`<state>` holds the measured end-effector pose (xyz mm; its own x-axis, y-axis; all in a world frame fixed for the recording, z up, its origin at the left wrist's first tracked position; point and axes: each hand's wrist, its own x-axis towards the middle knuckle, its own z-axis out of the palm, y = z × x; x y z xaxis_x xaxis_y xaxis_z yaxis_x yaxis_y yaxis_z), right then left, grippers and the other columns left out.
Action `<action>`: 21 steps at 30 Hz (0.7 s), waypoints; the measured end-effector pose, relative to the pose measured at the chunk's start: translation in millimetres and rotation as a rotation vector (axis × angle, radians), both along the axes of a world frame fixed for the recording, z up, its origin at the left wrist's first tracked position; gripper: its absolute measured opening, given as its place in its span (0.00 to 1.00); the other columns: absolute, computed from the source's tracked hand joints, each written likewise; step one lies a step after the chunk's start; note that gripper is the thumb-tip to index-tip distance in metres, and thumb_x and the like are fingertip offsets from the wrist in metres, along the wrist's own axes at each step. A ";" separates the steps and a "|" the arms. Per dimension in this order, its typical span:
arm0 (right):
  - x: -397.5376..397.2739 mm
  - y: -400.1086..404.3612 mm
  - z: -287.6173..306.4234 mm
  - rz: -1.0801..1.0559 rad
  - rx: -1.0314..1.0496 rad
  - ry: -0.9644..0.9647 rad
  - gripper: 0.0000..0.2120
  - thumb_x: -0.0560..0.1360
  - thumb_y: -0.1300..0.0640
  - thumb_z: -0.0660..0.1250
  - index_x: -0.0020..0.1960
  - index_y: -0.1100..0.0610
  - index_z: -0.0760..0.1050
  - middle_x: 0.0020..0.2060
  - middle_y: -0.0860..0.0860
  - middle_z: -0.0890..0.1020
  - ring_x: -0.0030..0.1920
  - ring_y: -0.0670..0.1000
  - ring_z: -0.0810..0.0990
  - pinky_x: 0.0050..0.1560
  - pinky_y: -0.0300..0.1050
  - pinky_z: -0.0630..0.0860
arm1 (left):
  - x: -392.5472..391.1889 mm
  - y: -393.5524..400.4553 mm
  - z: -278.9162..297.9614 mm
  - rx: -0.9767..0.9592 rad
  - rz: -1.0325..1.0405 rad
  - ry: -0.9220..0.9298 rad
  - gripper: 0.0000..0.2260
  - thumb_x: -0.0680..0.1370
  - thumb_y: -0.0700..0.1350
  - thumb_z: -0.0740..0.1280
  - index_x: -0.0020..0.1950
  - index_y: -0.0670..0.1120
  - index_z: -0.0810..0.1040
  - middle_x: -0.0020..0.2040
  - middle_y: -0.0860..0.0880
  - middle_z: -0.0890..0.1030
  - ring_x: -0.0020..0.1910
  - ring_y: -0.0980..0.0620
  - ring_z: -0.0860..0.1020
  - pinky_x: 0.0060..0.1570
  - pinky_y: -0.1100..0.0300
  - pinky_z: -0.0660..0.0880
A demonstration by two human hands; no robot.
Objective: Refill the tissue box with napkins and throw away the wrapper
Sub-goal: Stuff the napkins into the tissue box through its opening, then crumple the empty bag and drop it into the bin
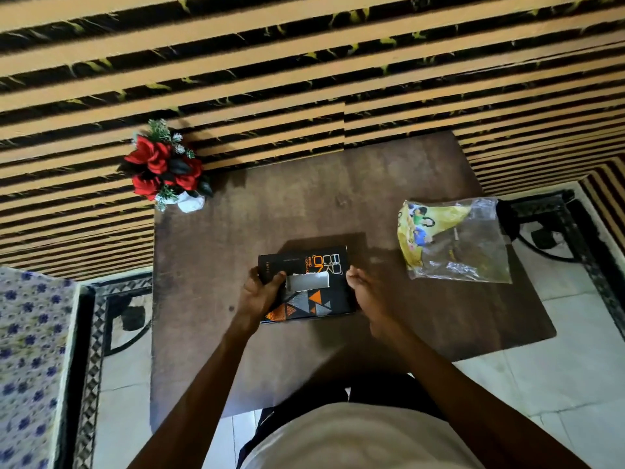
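A black tissue box [314,301] with orange triangles and lettering lies flat on the brown table [338,204]. White napkins [307,281] show through its torn top opening. My left hand [260,292] grips the box's left end, thumb on top near the opening. At the box's right end is my right hand [363,292], fingers curled and touching the edge. A crumpled clear and yellow plastic wrapper [453,240] lies flat on the table to the right, apart from the box.
A small white pot of red artificial flowers [165,169] stands at the table's far left corner. A striped wall [304,62] rises behind the table. Tiled floor with black borders surrounds it. A floral cloth [30,350] lies at the left.
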<state>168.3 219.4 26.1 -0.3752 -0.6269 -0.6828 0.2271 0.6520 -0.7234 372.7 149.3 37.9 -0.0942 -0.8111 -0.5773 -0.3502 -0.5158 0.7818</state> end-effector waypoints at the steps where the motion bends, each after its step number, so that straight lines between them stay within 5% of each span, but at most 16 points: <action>1: 2.5 -4.5 2.2 0.033 -0.011 -0.015 0.20 0.80 0.56 0.64 0.72 0.55 0.70 0.69 0.53 0.74 0.61 0.48 0.75 0.57 0.42 0.71 | 0.2 -3.0 -0.6 -0.035 0.006 0.012 0.14 0.79 0.43 0.66 0.62 0.44 0.69 0.57 0.44 0.76 0.49 0.51 0.78 0.43 0.65 0.77; 3: 3.1 -12.3 6.1 0.078 -0.032 0.000 0.25 0.79 0.62 0.65 0.75 0.58 0.64 0.71 0.56 0.72 0.65 0.53 0.75 0.60 0.41 0.72 | -1.7 -10.5 0.4 -0.100 0.013 0.031 0.16 0.79 0.40 0.66 0.65 0.41 0.68 0.56 0.45 0.76 0.48 0.53 0.78 0.40 0.68 0.78; 6: -5.6 -44.2 9.6 0.129 -0.041 0.126 0.30 0.75 0.66 0.69 0.74 0.59 0.63 0.68 0.56 0.75 0.58 0.50 0.76 0.47 0.30 0.73 | -4.7 -40.4 3.2 -0.136 -0.014 0.087 0.16 0.79 0.37 0.65 0.65 0.43 0.68 0.53 0.50 0.76 0.45 0.58 0.81 0.36 0.72 0.78; 10: -26.3 -109.1 18.8 0.158 -0.071 0.173 0.37 0.72 0.67 0.72 0.77 0.56 0.61 0.70 0.56 0.74 0.64 0.53 0.75 0.58 0.40 0.70 | -19.7 -96.7 10.3 -0.143 -0.055 0.194 0.17 0.78 0.34 0.65 0.63 0.51 0.71 0.53 0.55 0.76 0.43 0.68 0.82 0.36 0.72 0.78; 14: -41.4 -178.0 22.0 0.205 -0.112 0.160 0.30 0.73 0.65 0.70 0.73 0.56 0.67 0.65 0.56 0.78 0.60 0.54 0.78 0.58 0.47 0.75 | -33.4 -155.6 21.0 -0.169 -0.078 0.236 0.19 0.78 0.33 0.64 0.69 0.42 0.69 0.59 0.46 0.78 0.49 0.55 0.82 0.43 0.62 0.82; 17: -42.1 -204.5 27.1 0.221 -0.098 0.137 0.25 0.74 0.63 0.69 0.70 0.56 0.67 0.62 0.55 0.78 0.61 0.56 0.77 0.62 0.55 0.75 | -37.9 -175.7 33.1 -0.159 -0.022 0.221 0.21 0.78 0.32 0.63 0.71 0.38 0.67 0.66 0.35 0.74 0.60 0.35 0.77 0.59 0.41 0.77; 21: -56.3 -273.7 17.4 0.229 0.005 0.156 0.25 0.76 0.58 0.69 0.69 0.54 0.63 0.60 0.54 0.74 0.59 0.55 0.76 0.56 0.54 0.77 | -50.8 -238.5 21.7 -0.152 -0.032 0.190 0.22 0.78 0.32 0.64 0.71 0.37 0.65 0.68 0.34 0.72 0.64 0.34 0.74 0.63 0.36 0.73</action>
<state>112.0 -54.3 43.6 -0.3255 -0.7039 -0.6313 -0.0405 0.6774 -0.7345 321.9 -89.2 59.6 -0.2169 -0.8822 -0.4179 -0.2038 -0.3777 0.9032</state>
